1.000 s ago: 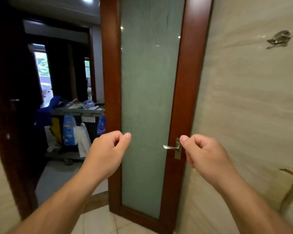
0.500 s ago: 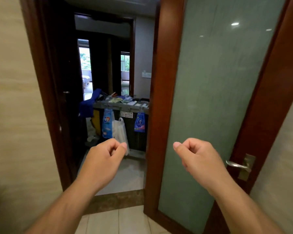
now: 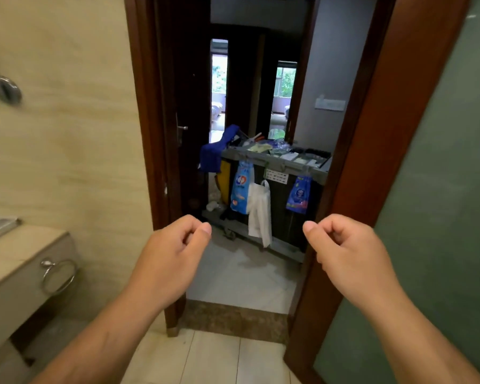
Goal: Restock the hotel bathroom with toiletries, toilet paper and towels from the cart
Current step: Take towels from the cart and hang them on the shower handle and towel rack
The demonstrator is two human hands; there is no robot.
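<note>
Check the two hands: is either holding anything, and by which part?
Nothing is held. The left hand and right hand are both curled, thumb on forefinger, and empty. The grey plastic housekeeping cart stands beyond the dark wooden door frame, untouched.

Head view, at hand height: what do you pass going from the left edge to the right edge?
Towel ring → left hand → white bag hanging on the cart → right hand → frosted glass door.
</note>
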